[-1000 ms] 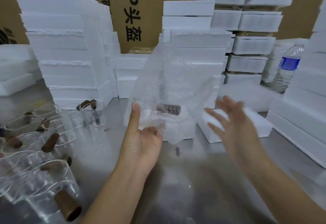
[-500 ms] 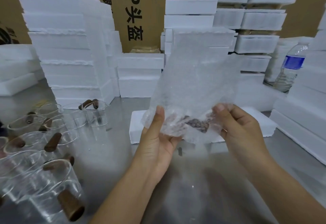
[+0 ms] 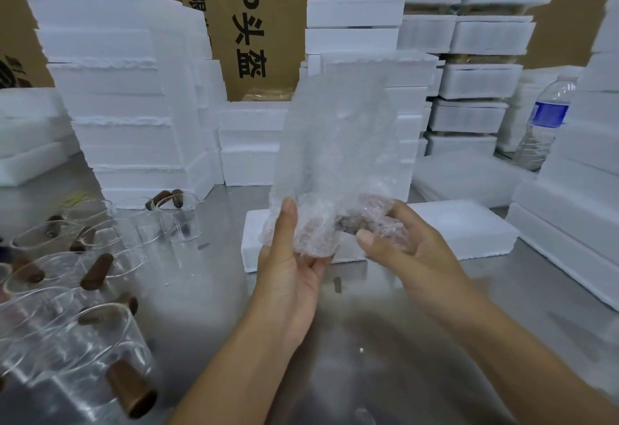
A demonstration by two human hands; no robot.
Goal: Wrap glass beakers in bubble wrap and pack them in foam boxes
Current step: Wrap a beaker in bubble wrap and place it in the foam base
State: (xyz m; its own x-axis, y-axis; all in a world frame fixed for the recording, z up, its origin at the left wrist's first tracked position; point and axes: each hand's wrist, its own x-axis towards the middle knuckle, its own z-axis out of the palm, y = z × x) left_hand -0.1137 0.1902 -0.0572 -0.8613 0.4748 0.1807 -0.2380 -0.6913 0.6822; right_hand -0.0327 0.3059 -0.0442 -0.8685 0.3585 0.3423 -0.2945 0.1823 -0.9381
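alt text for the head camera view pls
The left hand and right hand hold a bubble wrap sheet upright over a metal table, its lower end bunched round something brown. Clear glass beakers with brown handles stand at the left, white foam boxes stacked behind.

The translucent whitish sheet of bubble wrap (image 3: 338, 143) has a fine dotted bubble pattern. Inside the grip a dark brown patch (image 3: 351, 223), perhaps wood, shows through it. Just behind the grip lies a plain flat white foam box (image 3: 462, 227). Left of the grip stand clear round glass beakers (image 3: 100, 334) with brown handles. Beneath is a dull grey metal tabletop (image 3: 201, 290).
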